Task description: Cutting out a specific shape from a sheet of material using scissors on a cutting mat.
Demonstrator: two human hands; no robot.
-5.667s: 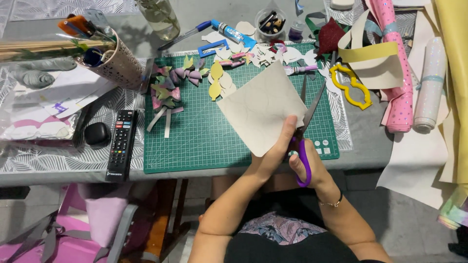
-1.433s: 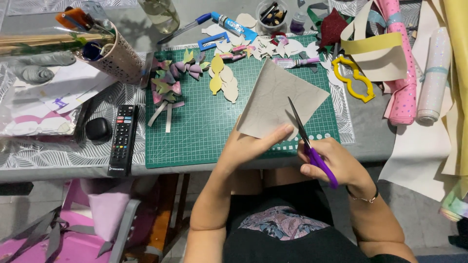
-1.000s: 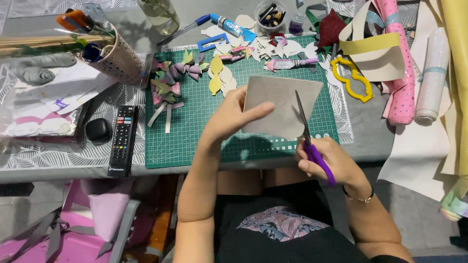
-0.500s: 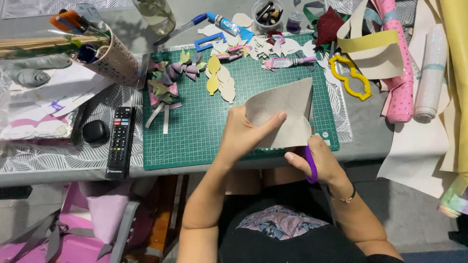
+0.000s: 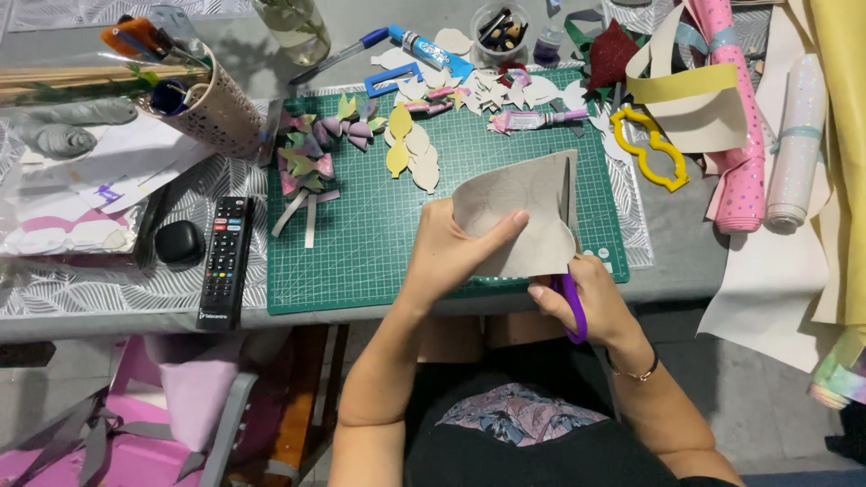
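You hold a beige sheet raised above the green mat, faint rounded outlines on its face, lower edge cut ragged. Your purple-handled scissors stand upright along its right edge, blades pointing away.

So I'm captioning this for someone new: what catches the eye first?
The left hand holds a beige sheet over the green cutting mat, while the right hand works purple-handled scissors at its edge. Along the mat's far side lie small coloured cut-outs.
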